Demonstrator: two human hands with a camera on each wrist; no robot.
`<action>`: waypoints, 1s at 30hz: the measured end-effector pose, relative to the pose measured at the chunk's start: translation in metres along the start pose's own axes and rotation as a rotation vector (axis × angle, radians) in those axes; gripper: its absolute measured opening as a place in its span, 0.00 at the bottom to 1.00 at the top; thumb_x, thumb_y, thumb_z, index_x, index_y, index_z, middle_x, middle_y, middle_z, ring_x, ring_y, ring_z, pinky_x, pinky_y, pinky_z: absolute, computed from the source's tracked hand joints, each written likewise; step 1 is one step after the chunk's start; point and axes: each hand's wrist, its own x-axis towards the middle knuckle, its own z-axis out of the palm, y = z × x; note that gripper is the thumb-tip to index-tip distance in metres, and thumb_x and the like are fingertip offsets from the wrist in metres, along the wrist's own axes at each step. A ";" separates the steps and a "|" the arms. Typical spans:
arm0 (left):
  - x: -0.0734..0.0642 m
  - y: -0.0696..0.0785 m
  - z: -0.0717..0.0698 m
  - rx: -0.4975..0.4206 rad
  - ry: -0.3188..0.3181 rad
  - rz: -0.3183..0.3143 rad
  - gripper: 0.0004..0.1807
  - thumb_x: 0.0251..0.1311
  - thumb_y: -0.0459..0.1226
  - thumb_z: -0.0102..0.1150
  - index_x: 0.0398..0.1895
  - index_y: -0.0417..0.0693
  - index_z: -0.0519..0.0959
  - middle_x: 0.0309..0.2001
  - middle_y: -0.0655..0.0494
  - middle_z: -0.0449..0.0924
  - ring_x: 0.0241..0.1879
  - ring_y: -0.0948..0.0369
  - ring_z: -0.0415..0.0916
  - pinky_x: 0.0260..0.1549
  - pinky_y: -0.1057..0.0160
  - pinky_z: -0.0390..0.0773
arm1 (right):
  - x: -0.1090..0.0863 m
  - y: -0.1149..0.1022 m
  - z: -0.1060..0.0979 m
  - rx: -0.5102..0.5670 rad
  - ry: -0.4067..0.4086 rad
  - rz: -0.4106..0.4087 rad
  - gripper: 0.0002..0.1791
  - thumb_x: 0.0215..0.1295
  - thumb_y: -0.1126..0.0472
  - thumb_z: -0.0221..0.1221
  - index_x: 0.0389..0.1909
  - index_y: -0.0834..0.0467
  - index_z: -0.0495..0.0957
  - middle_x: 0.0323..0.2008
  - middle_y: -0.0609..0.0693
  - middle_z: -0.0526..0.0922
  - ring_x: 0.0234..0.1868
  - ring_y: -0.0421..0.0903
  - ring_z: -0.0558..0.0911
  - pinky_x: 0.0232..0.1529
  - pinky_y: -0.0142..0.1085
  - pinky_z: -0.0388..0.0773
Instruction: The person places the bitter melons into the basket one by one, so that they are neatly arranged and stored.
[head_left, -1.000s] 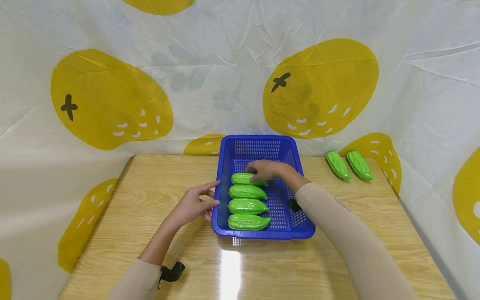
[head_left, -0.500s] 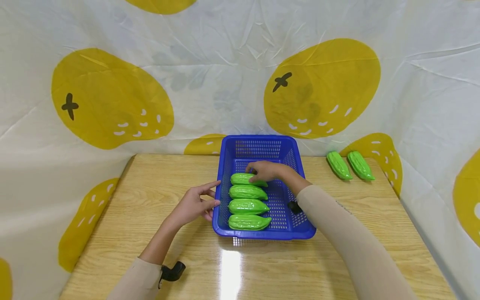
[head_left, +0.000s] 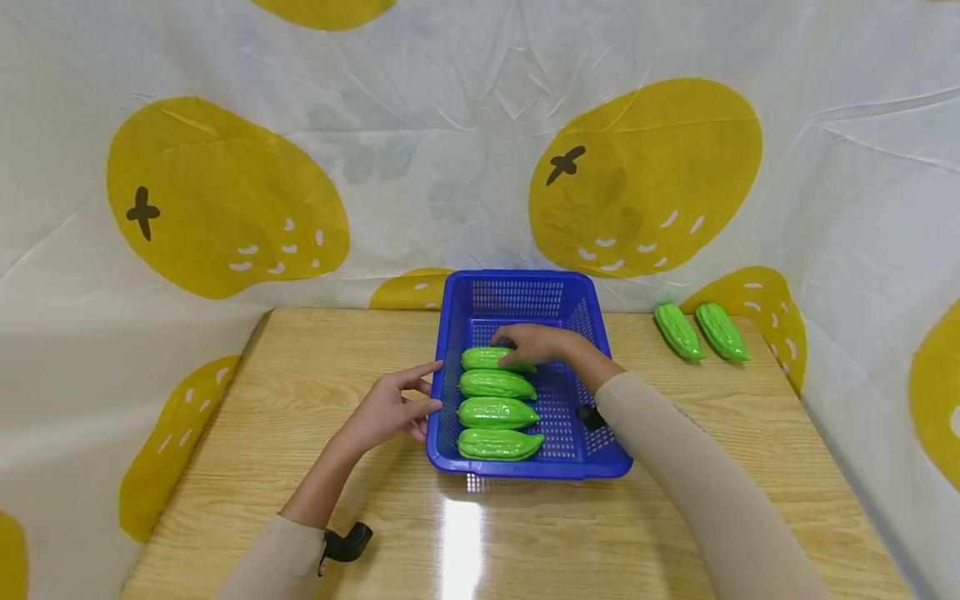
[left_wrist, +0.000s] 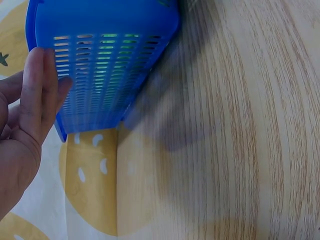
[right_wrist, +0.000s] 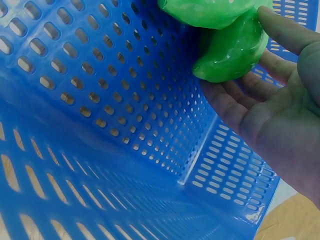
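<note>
In the head view a blue plastic basket (head_left: 525,472) with slotted walls holds a column of green bitter melons lying crosswise. My right hand (head_left: 534,342) reaches inside and grips the farthest bitter melon (head_left: 482,358), thumb on the near side and fingers beyond. Its curved tip shows between the fingers in the right wrist view, beside another bitter melon (right_wrist: 207,11). Nearer me lie three more, the front bitter melon (head_left: 500,445) close to the near wall. My left hand (head_left: 386,408) touches the basket's left rim with extended fingers, which rest along the outer wall in the left wrist view.
Two more bitter melons (head_left: 679,332) lie side by side at the table's far right corner, one of them (head_left: 722,332) over a printed fruit's edge. The wooden table (head_left: 322,358) meets a white cloth backdrop (head_left: 427,167) with yellow fruit prints. A small black wrist device (head_left: 347,543) sits at my left cuff.
Almost nothing differs. Both hands stay in place, the right still gripping the farthest bitter melon; the whole view has shifted very slightly.
</note>
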 end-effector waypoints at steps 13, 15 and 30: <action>0.001 0.001 0.000 0.009 0.012 -0.002 0.35 0.67 0.29 0.65 0.77 0.45 0.67 0.48 0.37 0.79 0.22 0.56 0.82 0.27 0.37 0.89 | -0.006 0.004 -0.006 0.078 0.008 0.028 0.30 0.76 0.54 0.60 0.73 0.62 0.68 0.69 0.63 0.74 0.71 0.60 0.74 0.73 0.53 0.75; 0.001 0.002 0.000 0.006 0.008 -0.001 0.35 0.67 0.29 0.65 0.77 0.45 0.67 0.48 0.36 0.79 0.22 0.56 0.82 0.28 0.37 0.89 | -0.008 0.005 -0.009 0.097 0.016 0.032 0.30 0.77 0.54 0.59 0.73 0.62 0.67 0.69 0.63 0.74 0.70 0.59 0.74 0.72 0.53 0.75; 0.000 0.000 0.000 0.006 0.003 -0.007 0.36 0.67 0.29 0.65 0.78 0.44 0.66 0.49 0.37 0.79 0.22 0.56 0.82 0.26 0.41 0.90 | -0.052 -0.008 -0.049 0.142 0.188 0.012 0.28 0.79 0.51 0.57 0.73 0.56 0.67 0.68 0.62 0.75 0.69 0.61 0.75 0.68 0.55 0.79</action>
